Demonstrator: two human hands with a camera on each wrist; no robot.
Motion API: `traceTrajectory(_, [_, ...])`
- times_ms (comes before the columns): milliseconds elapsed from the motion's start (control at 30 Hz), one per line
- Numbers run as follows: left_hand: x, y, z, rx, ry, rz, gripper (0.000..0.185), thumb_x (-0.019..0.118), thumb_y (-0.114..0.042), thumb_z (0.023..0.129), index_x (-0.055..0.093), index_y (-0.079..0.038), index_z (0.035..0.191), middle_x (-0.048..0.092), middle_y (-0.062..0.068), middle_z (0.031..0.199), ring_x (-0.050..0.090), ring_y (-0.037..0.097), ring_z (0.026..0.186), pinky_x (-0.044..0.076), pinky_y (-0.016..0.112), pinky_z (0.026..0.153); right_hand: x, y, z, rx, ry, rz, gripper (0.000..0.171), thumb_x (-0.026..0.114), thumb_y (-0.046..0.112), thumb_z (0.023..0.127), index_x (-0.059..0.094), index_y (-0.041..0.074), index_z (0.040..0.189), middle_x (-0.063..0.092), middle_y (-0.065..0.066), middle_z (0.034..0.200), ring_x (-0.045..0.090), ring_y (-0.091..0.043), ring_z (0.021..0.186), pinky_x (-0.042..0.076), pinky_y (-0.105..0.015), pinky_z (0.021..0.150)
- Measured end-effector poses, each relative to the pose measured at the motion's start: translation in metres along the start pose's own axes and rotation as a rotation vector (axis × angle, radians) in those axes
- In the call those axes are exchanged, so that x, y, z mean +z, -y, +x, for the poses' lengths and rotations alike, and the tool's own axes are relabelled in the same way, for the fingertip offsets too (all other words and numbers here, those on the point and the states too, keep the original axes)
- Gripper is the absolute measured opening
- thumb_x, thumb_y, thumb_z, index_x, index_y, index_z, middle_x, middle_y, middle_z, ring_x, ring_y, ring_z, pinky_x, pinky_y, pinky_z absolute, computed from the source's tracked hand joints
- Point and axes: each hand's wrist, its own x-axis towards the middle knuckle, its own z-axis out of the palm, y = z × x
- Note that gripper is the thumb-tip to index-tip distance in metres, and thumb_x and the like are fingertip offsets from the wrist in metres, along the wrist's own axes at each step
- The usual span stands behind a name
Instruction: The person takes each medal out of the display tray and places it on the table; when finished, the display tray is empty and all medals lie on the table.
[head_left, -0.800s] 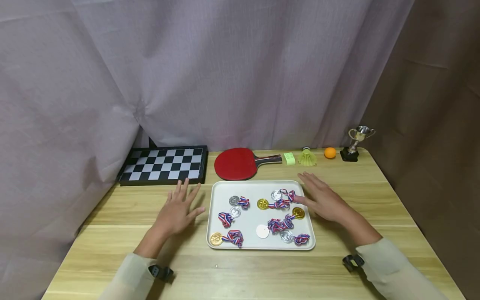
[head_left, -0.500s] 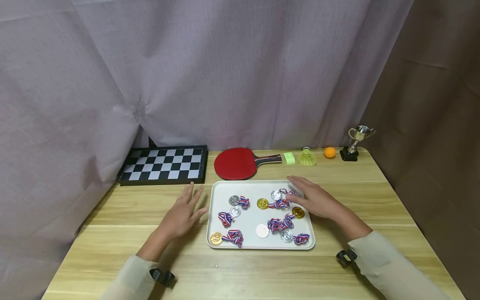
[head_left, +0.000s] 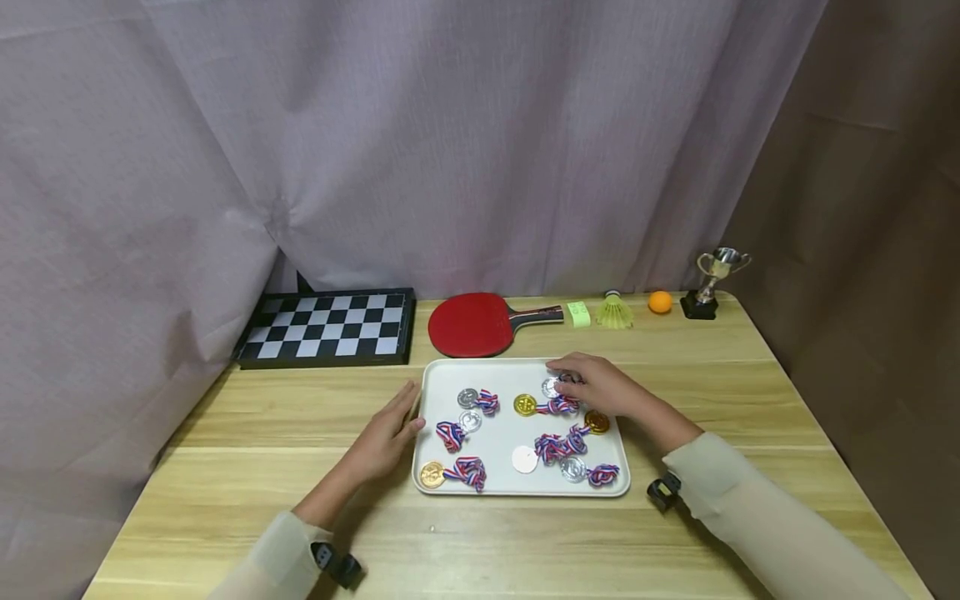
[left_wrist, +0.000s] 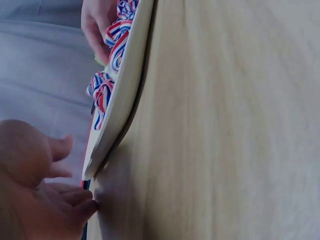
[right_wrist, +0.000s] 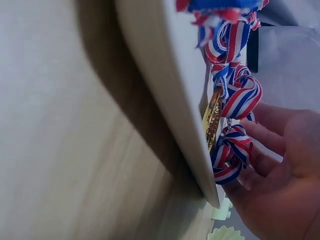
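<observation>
The fingers [head_left: 561, 367] of the right hand [head_left: 600, 389] are curled down over a silver medal [head_left: 552, 388] and its red, white and blue ribbon [head_left: 572, 380] at the far right of the tray [head_left: 517, 492]; whether they already pinch it or only touch it I cannot tell, since the hand covers the contact. Just beside them, toward the person, lie a gold medal [head_left: 525, 405] and another gold one [head_left: 597, 422] under the palm. The medal looks light, thin and stiff, probably slippery on its flat face and hard to lift off the smooth tray; the bunched ribbon is soft and gives the easier hold, though a neighbouring ribbon might snag and come along. The left hand [head_left: 386, 433] rests with fingers [head_left: 408, 400] straight and together against the tray's left rim, holding nothing. Further out from the right fingers, along the back of the table [head_left: 225, 467], lie a red paddle [head_left: 472, 325], a shuttlecock [head_left: 614, 312], an orange ball [head_left: 660, 302] and a small trophy [head_left: 708, 283]; beyond the left fingers sits a chessboard [head_left: 330, 327].
</observation>
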Motion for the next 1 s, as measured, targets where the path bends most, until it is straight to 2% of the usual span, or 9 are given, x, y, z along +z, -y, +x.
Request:
traceTrajectory(100, [0.004, -0.001, 0.002, -0.022, -0.048, -0.090, 0.058, 0.058, -0.004, 0.103, 0.036, 0.007, 0.155, 0.030, 0.027, 0.163, 0.030, 0.042, 0.151, 0.024, 0.053, 0.124, 0.001, -0.002, 0.007, 0.031, 0.003, 0.022, 0.039, 0.068, 0.012, 0.099, 0.064, -0.001, 0.136, 0.067, -0.019, 0.123, 0.063, -0.033, 0.110, 0.052, -0.052, 0.099])
traceTrajectory(233, [0.009, 0.001, 0.005, -0.058, -0.093, -0.261, 0.053, 0.059, 0.008, 0.099, 0.043, 0.012, 0.149, 0.040, 0.029, 0.157, 0.045, 0.044, 0.141, 0.041, 0.046, 0.116, 0.002, -0.005, 0.012, 0.079, 0.018, 0.055, 0.035, 0.072, 0.011, 0.096, 0.070, 0.001, 0.130, 0.069, -0.013, 0.114, 0.062, -0.025, 0.101, 0.053, -0.043, 0.090])
traceTrajectory(300, [0.011, 0.003, 0.006, -0.080, -0.109, -0.313, 0.051, 0.060, 0.012, 0.096, 0.047, 0.012, 0.146, 0.048, 0.029, 0.150, 0.055, 0.043, 0.133, 0.050, 0.040, 0.109, 0.003, -0.007, 0.014, 0.091, 0.022, 0.067, 0.033, 0.073, 0.011, 0.095, 0.072, 0.003, 0.127, 0.070, -0.012, 0.112, 0.062, -0.024, 0.100, 0.053, -0.041, 0.090])
traceTrajectory(467, [0.013, 0.008, 0.008, -0.128, -0.146, -0.322, 0.050, 0.065, 0.013, 0.092, 0.057, 0.008, 0.141, 0.065, 0.022, 0.129, 0.064, 0.034, 0.115, 0.058, 0.029, 0.093, 0.004, -0.012, 0.018, 0.122, 0.024, 0.113, 0.030, 0.075, 0.008, 0.093, 0.075, 0.004, 0.122, 0.071, -0.011, 0.111, 0.062, -0.023, 0.100, 0.053, -0.037, 0.088])
traceTrajectory(667, [0.013, 0.010, 0.008, -0.142, -0.138, -0.342, 0.050, 0.068, 0.013, 0.090, 0.060, 0.007, 0.138, 0.066, 0.019, 0.124, 0.063, 0.030, 0.110, 0.055, 0.020, 0.081, 0.004, -0.013, 0.021, 0.152, 0.030, 0.113, 0.025, 0.077, 0.008, 0.091, 0.078, 0.006, 0.116, 0.072, -0.010, 0.111, 0.062, -0.023, 0.100, 0.053, -0.038, 0.089])
traceTrajectory(833, [0.013, 0.011, 0.007, -0.132, -0.135, -0.358, 0.050, 0.069, 0.013, 0.089, 0.061, 0.005, 0.138, 0.065, 0.020, 0.128, 0.062, 0.031, 0.111, 0.055, 0.021, 0.084, 0.004, -0.012, 0.021, 0.155, 0.026, 0.097, 0.020, 0.077, 0.008, 0.090, 0.079, 0.008, 0.110, 0.073, -0.010, 0.112, 0.062, -0.024, 0.101, 0.052, -0.044, 0.094])
traceTrajectory(1000, [0.013, 0.012, 0.006, -0.104, -0.139, -0.380, 0.046, 0.068, 0.014, 0.089, 0.064, 0.007, 0.134, 0.062, 0.022, 0.135, 0.063, 0.034, 0.115, 0.058, 0.031, 0.092, 0.003, -0.011, 0.023, 0.174, 0.036, 0.117, 0.017, 0.078, 0.008, 0.090, 0.076, 0.009, 0.107, 0.071, -0.007, 0.103, 0.060, -0.022, 0.095, 0.051, -0.040, 0.090])
